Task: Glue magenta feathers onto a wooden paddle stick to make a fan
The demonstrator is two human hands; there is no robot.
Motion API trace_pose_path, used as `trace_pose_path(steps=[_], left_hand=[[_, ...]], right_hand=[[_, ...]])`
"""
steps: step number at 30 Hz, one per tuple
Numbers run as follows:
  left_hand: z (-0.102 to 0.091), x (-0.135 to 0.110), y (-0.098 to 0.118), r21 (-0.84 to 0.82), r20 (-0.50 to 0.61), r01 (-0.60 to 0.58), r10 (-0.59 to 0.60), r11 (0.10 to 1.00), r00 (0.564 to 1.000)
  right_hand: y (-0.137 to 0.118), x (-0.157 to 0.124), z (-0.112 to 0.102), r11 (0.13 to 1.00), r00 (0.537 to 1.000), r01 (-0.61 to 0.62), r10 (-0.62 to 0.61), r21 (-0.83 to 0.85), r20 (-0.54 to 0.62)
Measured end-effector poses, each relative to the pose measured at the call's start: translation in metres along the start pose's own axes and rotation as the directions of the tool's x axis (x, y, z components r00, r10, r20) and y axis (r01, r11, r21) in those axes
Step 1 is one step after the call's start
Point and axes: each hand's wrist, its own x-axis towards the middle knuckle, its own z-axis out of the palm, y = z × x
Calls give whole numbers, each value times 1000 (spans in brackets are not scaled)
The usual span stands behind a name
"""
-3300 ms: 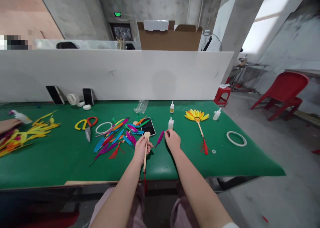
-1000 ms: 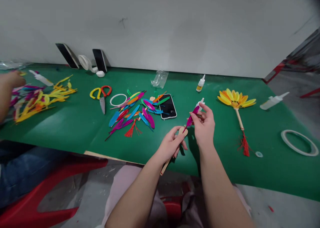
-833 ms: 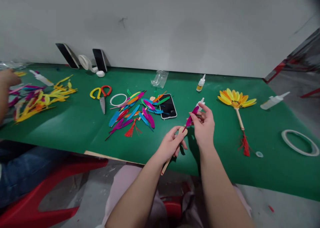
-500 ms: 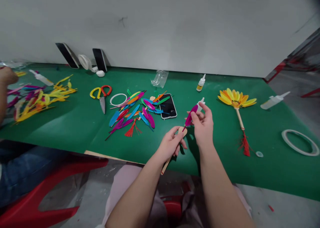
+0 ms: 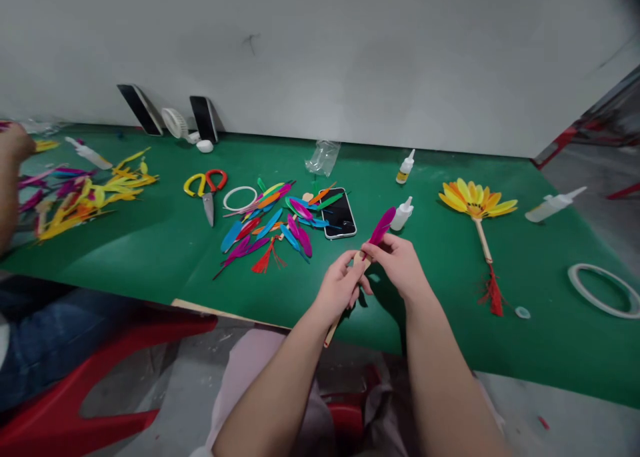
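Observation:
My left hand (image 5: pixel 341 285) is closed round a wooden fan handle (image 5: pixel 332 330), whose pale rounded head shows at the fingertips. Pinched low down by my right hand (image 5: pixel 396 263) is a magenta feather (image 5: pixel 382 226), its lower end against the handle's head. The feather slants up and to the right. Just beyond it stands a white glue bottle (image 5: pixel 401 215). To the left lies a loose pile of coloured feathers (image 5: pixel 270 223) with a red tassel (image 5: pixel 269 259), partly over a phone (image 5: pixel 341 215). A yellow feather fan (image 5: pixel 475 202) with a red tassel lies to the right.
Scissors (image 5: pixel 207 195) and a white ring (image 5: pixel 240 198) lie left. Farther back are a plastic bag (image 5: pixel 323 158) and a small bottle (image 5: pixel 405 167). Another bottle (image 5: pixel 555 205) and a tape roll (image 5: pixel 604 290) lie right. A co-worker's hand (image 5: pixel 15 141) is far left, near yellow feathers (image 5: pixel 100 193).
My right hand has slid down to the feather's lower part, close to my left hand. More of the feather and the glue bottle behind it now show.

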Motion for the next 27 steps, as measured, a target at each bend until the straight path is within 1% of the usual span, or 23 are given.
trace_pose_path(steps=[7, 16, 27], left_hand=[[1, -1, 1, 34, -17, 9, -8, 999, 1000], [0, -1, 0, 17, -23, -14, 14, 1000, 1000], [2, -2, 3, 3, -45, -7, 7, 1000, 999]], right_hand=[[1, 2, 1, 1000, 1000, -10, 10, -21, 2], [2, 2, 1, 998, 998, -61, 61, 25, 26], [3, 4, 2, 997, 997, -65, 63, 31, 50]])
